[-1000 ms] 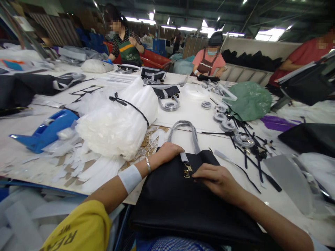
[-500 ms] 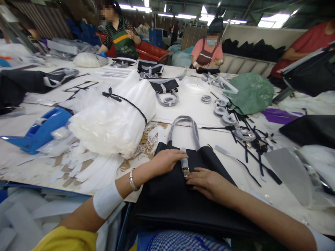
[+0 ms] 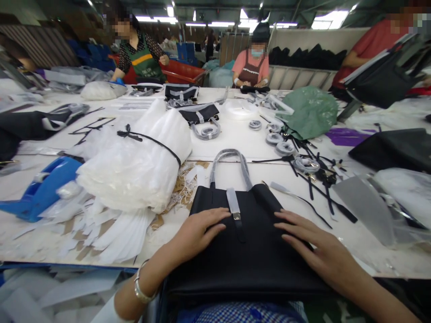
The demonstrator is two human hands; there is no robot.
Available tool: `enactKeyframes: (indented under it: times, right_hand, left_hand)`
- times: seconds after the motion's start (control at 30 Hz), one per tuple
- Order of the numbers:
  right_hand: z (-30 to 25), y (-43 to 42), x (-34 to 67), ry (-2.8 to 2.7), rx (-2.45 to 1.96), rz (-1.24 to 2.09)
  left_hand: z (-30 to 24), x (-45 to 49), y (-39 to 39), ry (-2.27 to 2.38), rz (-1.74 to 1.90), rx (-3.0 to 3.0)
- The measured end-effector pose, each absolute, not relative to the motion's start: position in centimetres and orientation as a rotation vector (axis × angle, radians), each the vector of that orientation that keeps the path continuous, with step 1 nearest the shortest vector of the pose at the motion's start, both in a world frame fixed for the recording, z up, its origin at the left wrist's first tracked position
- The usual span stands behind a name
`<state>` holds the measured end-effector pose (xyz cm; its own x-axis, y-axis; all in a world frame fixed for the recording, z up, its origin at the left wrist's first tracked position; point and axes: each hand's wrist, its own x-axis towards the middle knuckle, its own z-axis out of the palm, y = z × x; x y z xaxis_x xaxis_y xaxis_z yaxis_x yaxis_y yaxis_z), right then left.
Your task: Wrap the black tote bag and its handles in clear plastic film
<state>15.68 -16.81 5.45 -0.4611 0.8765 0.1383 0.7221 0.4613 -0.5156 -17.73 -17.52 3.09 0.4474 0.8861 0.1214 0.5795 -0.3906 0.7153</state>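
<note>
A black handbag (image 3: pixel 251 264) lies in front of me, its lower edge toward my body. Its plastic-wrapped handle (image 3: pixel 230 154) loops up onto the table at the far side. A strap with a metal clasp (image 3: pixel 237 216) runs down the bag's middle, partly covered by a white wrapping strip (image 3: pixel 232 200). My left hand (image 3: pixel 202 229) rests open on the bag's left part, fingertips beside the clasp. Over the right edge of the bag lies my right hand (image 3: pixel 311 242), open with its fingers spread. Neither hand grips anything.
A bundle of white packing sheets (image 3: pixel 134 166) tied with black cord sits left, beside a blue tape dispenser (image 3: pixel 40 190). To the right are black straps (image 3: pixel 323 179), wrapped coils (image 3: pixel 284 147) and a green plastic bag (image 3: pixel 305 112). Co-workers (image 3: pixel 251 67) stand across the table (image 3: pixel 215 152).
My right hand has moved from the clasp to the bag's right side. My left hand has shifted down and left off the white strip, uncovering the strap. The camera view has also shifted slightly.
</note>
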Motion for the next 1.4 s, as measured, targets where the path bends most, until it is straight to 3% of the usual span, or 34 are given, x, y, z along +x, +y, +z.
enactKeyframes:
  times: [0.2, 0.43, 0.77, 1.1, 1.4]
  right_hand:
    - [4.7, -17.0, 16.4, -1.916, -1.649, 0.959]
    - [4.1, -17.7, 17.5, -1.571, -1.533, 1.348]
    - [1.8, -17.3, 18.4, -1.521, -1.392, 1.401]
    - [0.8, -17.6, 18.3, -1.452, -1.388, 1.324]
    - [0.2, -17.8, 18.1, -1.418, -1.361, 1.276]
  left_hand:
    - [3.7, -14.7, -16.4, 0.932, 0.271, 2.283]
    - [4.0, -14.9, -15.2, 1.252, 0.497, 2.308]
    - [3.2, -12.5, -15.0, 1.332, 0.205, 2.461]
    - [2.7, -12.3, -14.1, 1.543, 0.564, 2.234]
    - [3.9, -12.1, -15.2, 1.381, 0.487, 2.257]
